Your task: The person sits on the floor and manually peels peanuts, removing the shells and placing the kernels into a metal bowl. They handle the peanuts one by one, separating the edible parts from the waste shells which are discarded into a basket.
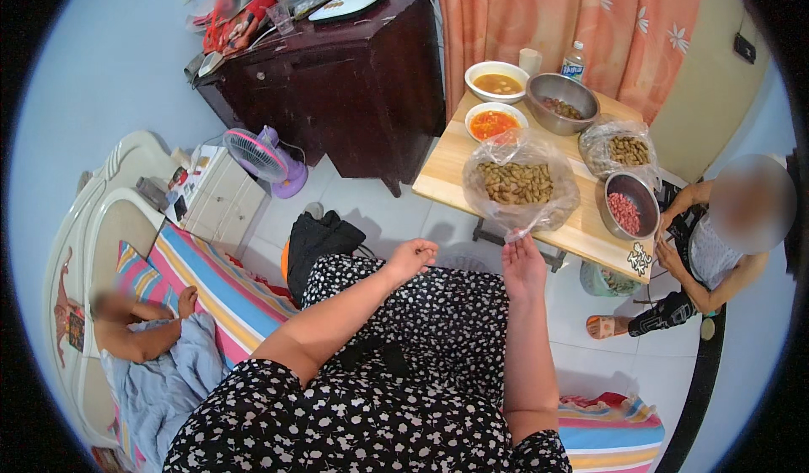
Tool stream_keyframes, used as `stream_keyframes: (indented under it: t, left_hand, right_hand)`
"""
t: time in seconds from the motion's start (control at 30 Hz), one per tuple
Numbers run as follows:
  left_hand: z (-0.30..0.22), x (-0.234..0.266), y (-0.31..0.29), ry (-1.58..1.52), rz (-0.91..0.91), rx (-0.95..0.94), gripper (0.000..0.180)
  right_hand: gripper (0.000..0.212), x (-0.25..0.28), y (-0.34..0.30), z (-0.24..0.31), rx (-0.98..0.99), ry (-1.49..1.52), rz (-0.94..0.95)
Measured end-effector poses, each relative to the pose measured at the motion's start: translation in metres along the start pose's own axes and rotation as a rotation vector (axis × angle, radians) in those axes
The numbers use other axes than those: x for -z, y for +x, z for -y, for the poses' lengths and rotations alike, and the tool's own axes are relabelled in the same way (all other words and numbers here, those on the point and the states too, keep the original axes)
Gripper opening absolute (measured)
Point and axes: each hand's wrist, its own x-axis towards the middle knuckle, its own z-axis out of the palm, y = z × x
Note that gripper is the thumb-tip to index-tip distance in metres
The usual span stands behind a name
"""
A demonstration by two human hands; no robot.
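My left hand (411,259) is held over my lap, fingers curled in; anything small between them is hidden. At the table's near edge my right hand (525,268) pinches the rim of a clear plastic bag (559,208) with its fingertips. The bag lies spread wide around a heap of unshelled peanuts (516,183). Right of it stands a steel bowl (608,223) with pink shelled peanuts (624,212). Behind that bowl a second clear bag (592,156) holds more unshelled peanuts (629,151).
The wooden table (442,170) also bears a soup bowl (474,90), a bowl of red-orange food (494,124), a larger steel bowl (539,106) and a bottle (574,60). A basket (608,281) stands below. One person (716,254) sits right, another (160,363) on the bed.
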Motion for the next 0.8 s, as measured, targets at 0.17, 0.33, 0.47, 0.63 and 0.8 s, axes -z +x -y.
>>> stream_keyframes:
  t: [0.17,0.33,0.47,0.63,0.8]
  left_hand:
    - [-0.008,-0.001,-0.01,-0.025,-0.031,-0.035,0.02]
    - [-0.005,0.01,-0.019,-0.029,-0.059,-0.04,0.02]
    - [-0.001,0.008,-0.024,-0.058,-0.08,-0.031,0.02]
    - [0.011,0.001,-0.023,-0.082,-0.088,-0.035,0.02]
    - [0.009,0.004,-0.025,-0.082,-0.073,-0.04,0.02]
  right_hand:
    - [0.033,0.003,0.003,0.001,-0.003,-0.013,-0.021]
    - [0.046,-0.001,-0.002,-0.003,-0.021,-0.066,0.023]
    - [0.042,0.01,-0.001,-0.005,-0.026,-0.053,0.008]
    - [0.039,0.011,-0.007,-0.001,-0.036,-0.054,0.009]
    - [0.039,0.014,-0.012,0.001,-0.048,-0.05,0.012]
